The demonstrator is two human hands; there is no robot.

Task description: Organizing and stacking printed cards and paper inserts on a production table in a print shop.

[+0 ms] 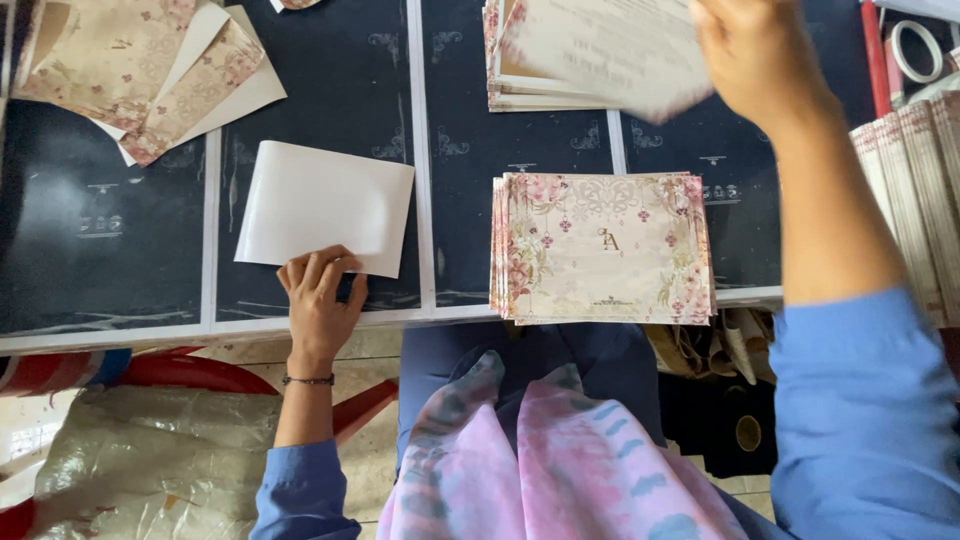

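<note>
Head view looks down on our two hands over a dark work surface [340, 90]. Our left hand [320, 300] rests flat, fingers spread, on the near edge of a blank white card [325, 205] — pressing it, not gripping it; the card's long axis runs left to right, and it lies just beyond the fingertips. Our right hand [755, 60] is raised far to the right, pinching a blurred floral card [610, 45] that extends leftward from the grip, over a far stack [520, 95]. Between both hands, nearer the right, sits a stack of floral cards [605, 250] — touched by neither hand.
</note>
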